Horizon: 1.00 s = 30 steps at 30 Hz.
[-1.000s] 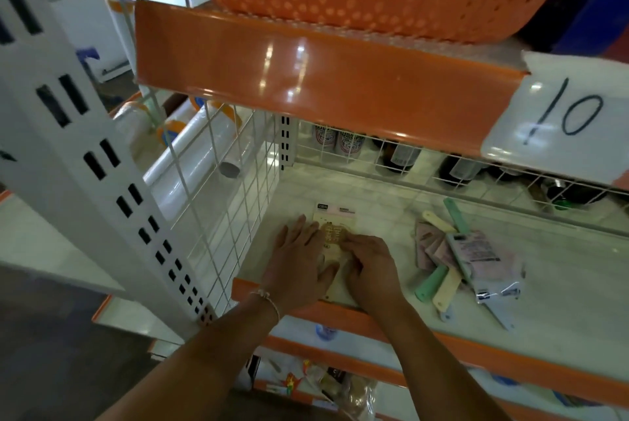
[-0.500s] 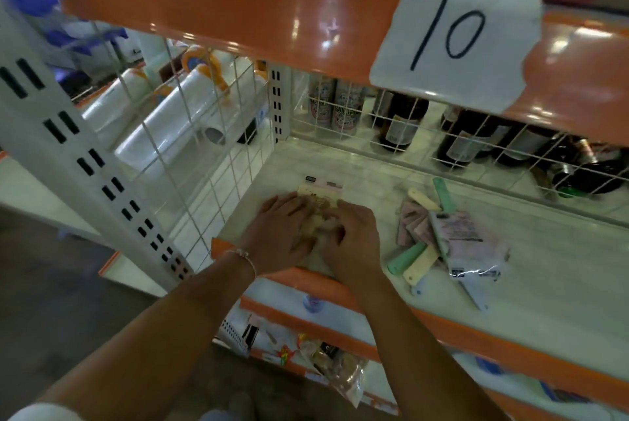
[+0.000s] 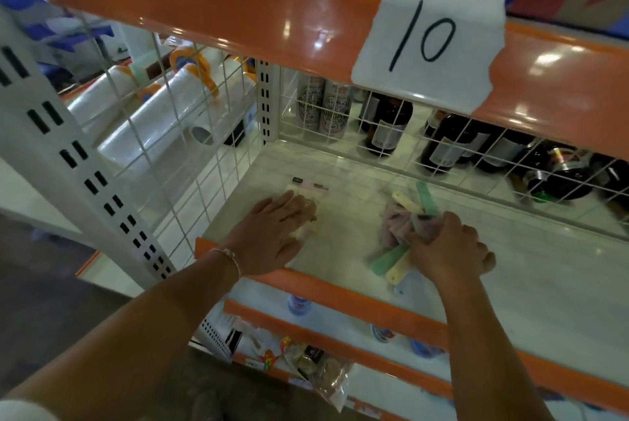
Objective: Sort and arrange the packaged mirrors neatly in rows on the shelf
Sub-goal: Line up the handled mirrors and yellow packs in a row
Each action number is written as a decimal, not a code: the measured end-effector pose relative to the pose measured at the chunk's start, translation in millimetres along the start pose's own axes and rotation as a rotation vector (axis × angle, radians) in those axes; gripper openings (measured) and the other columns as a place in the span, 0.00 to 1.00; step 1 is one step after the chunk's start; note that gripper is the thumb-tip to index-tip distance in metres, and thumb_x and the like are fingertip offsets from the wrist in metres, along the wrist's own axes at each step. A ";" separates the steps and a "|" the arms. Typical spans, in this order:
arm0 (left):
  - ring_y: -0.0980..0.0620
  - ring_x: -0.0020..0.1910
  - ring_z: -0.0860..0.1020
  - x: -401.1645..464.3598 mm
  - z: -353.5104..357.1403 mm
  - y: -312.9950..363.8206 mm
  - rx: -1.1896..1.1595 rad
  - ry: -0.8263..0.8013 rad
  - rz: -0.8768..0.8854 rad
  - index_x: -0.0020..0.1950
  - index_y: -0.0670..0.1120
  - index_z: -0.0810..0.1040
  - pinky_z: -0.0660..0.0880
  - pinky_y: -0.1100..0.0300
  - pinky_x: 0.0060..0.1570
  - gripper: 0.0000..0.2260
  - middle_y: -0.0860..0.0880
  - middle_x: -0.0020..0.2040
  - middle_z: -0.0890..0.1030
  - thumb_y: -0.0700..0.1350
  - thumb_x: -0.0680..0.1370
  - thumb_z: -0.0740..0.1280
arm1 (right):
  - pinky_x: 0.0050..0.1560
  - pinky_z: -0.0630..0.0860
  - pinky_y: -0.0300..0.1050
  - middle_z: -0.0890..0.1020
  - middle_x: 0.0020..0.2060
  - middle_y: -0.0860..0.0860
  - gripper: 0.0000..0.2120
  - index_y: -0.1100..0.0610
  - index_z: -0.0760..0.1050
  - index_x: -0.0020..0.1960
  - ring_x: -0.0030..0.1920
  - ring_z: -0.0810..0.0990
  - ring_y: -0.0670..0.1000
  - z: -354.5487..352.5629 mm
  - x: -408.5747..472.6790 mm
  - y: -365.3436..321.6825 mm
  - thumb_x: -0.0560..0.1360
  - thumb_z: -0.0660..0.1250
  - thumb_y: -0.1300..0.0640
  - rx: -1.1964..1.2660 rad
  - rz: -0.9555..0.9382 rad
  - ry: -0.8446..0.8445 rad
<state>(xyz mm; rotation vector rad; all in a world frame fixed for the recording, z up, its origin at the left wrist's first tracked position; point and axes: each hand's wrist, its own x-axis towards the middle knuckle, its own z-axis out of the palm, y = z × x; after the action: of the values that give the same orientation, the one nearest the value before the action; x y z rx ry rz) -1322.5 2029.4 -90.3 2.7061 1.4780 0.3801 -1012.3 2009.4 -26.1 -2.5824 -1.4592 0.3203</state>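
A stack of flat packaged mirrors (image 3: 311,191) lies near the left end of the pale shelf (image 3: 343,233). My left hand (image 3: 272,233) rests flat on this stack with straight fingers. To the right sits a loose pile of packaged mirrors (image 3: 398,220) with green and cream handles sticking out. My right hand (image 3: 449,245) grips this pile from its right side, fingers curled round the packets.
A white wire grid (image 3: 190,135) walls the shelf on the left, and another runs along the back with dark bottles (image 3: 388,128) and cans behind. An orange shelf edge with a paper "10" label (image 3: 429,36) hangs overhead. Lower shelves hold small packets.
My right hand left the left stack and moved right to take hold of the loose pile. My left hand stays on the stack.
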 end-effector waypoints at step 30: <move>0.45 0.73 0.66 2.5 3.5 -2.6 -0.048 -0.023 0.017 0.70 0.51 0.73 0.66 0.43 0.68 0.24 0.49 0.73 0.70 0.55 0.76 0.57 | 0.48 0.82 0.53 0.83 0.43 0.56 0.34 0.58 0.79 0.56 0.43 0.82 0.55 11.8 -37.9 -66.0 0.52 0.86 0.55 1.821 -0.191 -0.823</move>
<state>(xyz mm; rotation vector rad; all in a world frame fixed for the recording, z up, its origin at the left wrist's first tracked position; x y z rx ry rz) -1322.6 2033.2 -93.5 2.6780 1.4218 0.3789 -1088.8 2011.0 -17.5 -0.7765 -0.6564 1.7161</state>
